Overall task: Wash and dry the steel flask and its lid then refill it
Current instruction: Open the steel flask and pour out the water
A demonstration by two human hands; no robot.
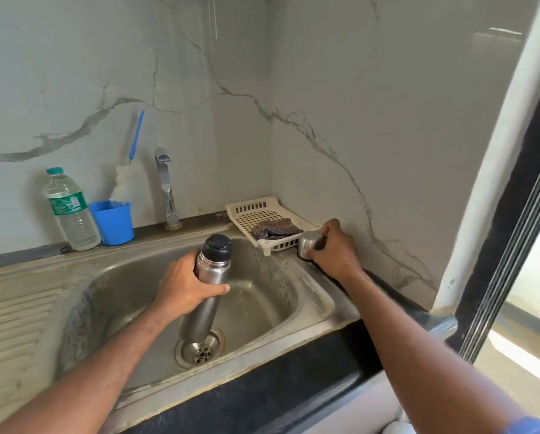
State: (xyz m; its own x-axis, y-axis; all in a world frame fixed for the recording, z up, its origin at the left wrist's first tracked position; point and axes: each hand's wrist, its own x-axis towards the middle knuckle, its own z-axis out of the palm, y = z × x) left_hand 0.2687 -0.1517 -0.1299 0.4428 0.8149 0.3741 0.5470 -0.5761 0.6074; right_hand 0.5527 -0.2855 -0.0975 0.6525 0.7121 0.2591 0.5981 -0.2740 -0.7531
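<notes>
My left hand (185, 285) grips the steel flask (207, 289) round its upper body and holds it upright over the sink basin (131, 283), its base above the drain (201, 350). A black stopper (218, 245) sits in the flask's neck. My right hand (334, 247) holds the steel cup lid (307, 244) at the sink's right rim, just in front of the white basket (262, 214). A folded checked cloth (275, 230) lies in that basket.
A chrome tap (167, 186) stands behind the basin. On the left ledge are a plastic water bottle (70, 211) and a blue cup (113, 222) holding a bottle brush (124, 180). A ribbed drainboard (12, 308) lies left; marble walls enclose the corner.
</notes>
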